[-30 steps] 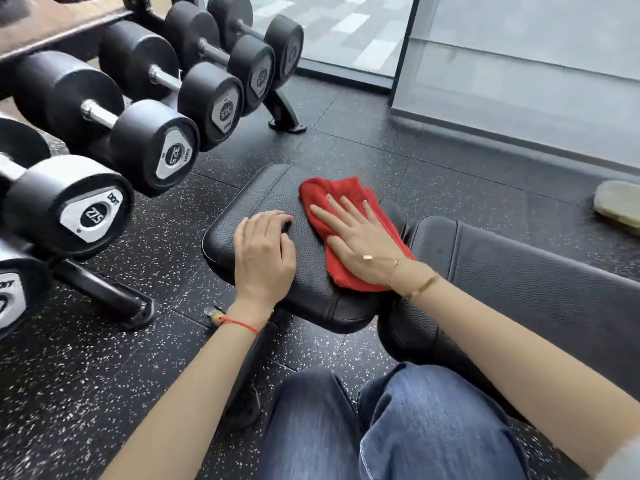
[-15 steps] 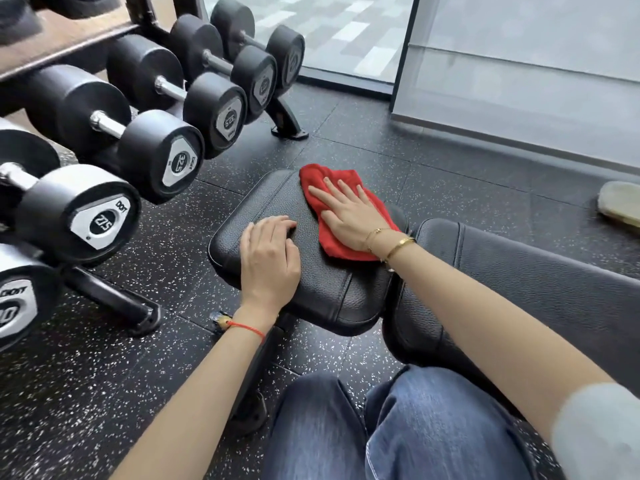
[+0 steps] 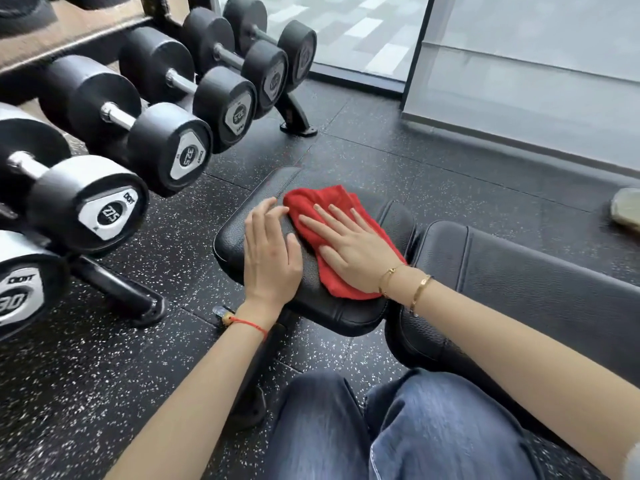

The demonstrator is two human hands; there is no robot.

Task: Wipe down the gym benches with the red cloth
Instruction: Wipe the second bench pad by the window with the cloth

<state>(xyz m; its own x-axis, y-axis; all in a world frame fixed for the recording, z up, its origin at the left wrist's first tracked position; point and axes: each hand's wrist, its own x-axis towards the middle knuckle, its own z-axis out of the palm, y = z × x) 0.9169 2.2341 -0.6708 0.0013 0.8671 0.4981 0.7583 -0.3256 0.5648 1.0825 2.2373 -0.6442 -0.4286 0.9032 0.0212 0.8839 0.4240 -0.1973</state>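
The red cloth point(image 3: 320, 206) lies spread on the black seat pad point(image 3: 343, 313) of a gym bench. My right hand point(image 3: 349, 245) presses flat on the cloth with straight, spread fingers, covering its middle. My left hand point(image 3: 272, 252) rests flat on the left part of the same pad, its fingertips touching the cloth's left edge. The bench's longer back pad point(image 3: 519, 278) runs off to the right.
A rack of black dumbbells point(image 3: 166, 147) stands close on the left, its foot point(image 3: 298, 124) on the speckled rubber floor point(image 3: 86, 358). A glass wall point(image 3: 519, 64) lies beyond. A pale object point(image 3: 627, 209) sits at the right edge. My jeans-clad knees point(image 3: 398, 427) are below.
My right hand slid the cloth away across the seat pad, then back toward me. My left hand stayed on the pad.
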